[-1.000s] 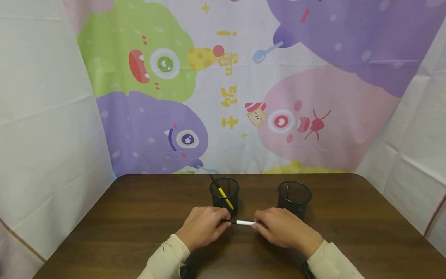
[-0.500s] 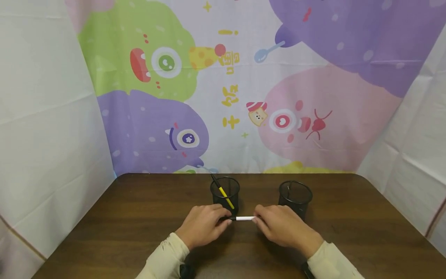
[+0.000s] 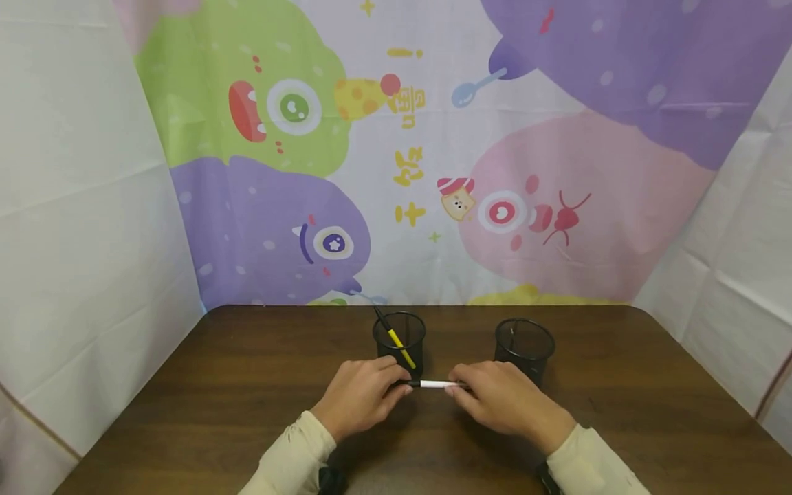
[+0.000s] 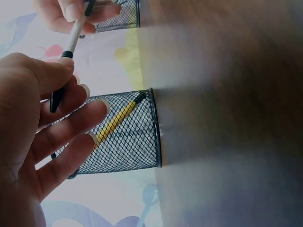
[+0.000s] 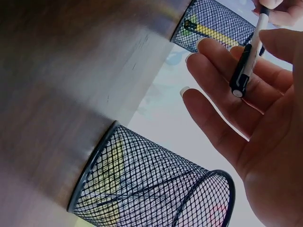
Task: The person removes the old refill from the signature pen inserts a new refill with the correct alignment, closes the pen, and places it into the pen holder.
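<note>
Between both hands a white pen (image 3: 435,384) with black ends is held level above the table. Thumb and index finger of my left hand (image 3: 361,397) pinch its black tip end. My right hand (image 3: 510,399) pinches the opposite end, where a black clip (image 5: 241,71) shows in the right wrist view. The other fingers of both hands are loosely extended. Just beyond the left hand stands a black mesh pen cup (image 4: 137,158) with a yellow and black pen (image 3: 396,338) leaning in it. A second mesh cup (image 3: 522,352) stands behind the right hand.
Both cups stand upright on a dark brown wooden table (image 3: 247,385). A cartoon-printed cloth (image 3: 427,275) hangs along the table's back edge. White cloth walls (image 3: 93,206) rise on either side.
Both hands and the pen have shifted slightly away from the body, toward the cups. The grip at each end of the pen stays alike, and the cups have not moved.
</note>
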A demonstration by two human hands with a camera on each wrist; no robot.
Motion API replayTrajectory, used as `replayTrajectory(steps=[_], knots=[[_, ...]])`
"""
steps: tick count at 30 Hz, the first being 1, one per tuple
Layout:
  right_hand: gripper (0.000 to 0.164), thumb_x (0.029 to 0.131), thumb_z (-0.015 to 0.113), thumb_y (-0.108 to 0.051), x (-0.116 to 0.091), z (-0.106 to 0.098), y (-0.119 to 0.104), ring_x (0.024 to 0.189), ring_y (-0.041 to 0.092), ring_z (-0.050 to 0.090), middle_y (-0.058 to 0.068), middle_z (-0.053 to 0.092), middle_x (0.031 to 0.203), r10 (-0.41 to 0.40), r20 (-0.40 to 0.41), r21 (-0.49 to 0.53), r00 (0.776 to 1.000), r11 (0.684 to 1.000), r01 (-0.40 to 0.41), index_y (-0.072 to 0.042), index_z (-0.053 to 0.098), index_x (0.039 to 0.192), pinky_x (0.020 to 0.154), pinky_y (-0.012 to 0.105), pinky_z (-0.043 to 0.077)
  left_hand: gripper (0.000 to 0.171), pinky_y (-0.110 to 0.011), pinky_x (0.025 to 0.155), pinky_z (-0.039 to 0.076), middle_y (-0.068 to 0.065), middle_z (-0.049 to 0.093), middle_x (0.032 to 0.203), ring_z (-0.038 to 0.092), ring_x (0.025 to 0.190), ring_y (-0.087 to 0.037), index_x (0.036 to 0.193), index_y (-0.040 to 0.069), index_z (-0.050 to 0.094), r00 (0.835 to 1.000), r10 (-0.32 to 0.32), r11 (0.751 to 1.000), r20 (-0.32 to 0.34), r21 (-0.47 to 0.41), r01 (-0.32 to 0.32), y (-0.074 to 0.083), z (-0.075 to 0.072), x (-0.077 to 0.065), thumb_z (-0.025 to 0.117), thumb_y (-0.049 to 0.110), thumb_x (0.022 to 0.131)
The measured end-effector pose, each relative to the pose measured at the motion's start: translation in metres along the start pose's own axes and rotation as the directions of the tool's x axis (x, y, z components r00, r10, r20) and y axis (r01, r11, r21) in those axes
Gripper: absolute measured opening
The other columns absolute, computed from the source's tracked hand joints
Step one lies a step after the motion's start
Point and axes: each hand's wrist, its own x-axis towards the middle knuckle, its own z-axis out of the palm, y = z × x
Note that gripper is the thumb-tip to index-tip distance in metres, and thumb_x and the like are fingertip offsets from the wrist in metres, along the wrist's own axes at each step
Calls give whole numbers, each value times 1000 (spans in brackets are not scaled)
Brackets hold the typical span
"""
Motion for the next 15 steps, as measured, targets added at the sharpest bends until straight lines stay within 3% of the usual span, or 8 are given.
replayTrajectory(steps=[15], knots=[[11, 96, 68, -29, 0, 1, 0, 64, -1, 50, -18, 58, 79, -91, -48, -26, 995, 996, 90, -23, 70, 87, 59, 28, 49, 8, -24, 51, 46, 15, 65, 83, 54, 62, 1, 95, 20, 75, 1000, -16, 998, -18, -56, 15, -1, 2, -1, 75, 28, 92]])
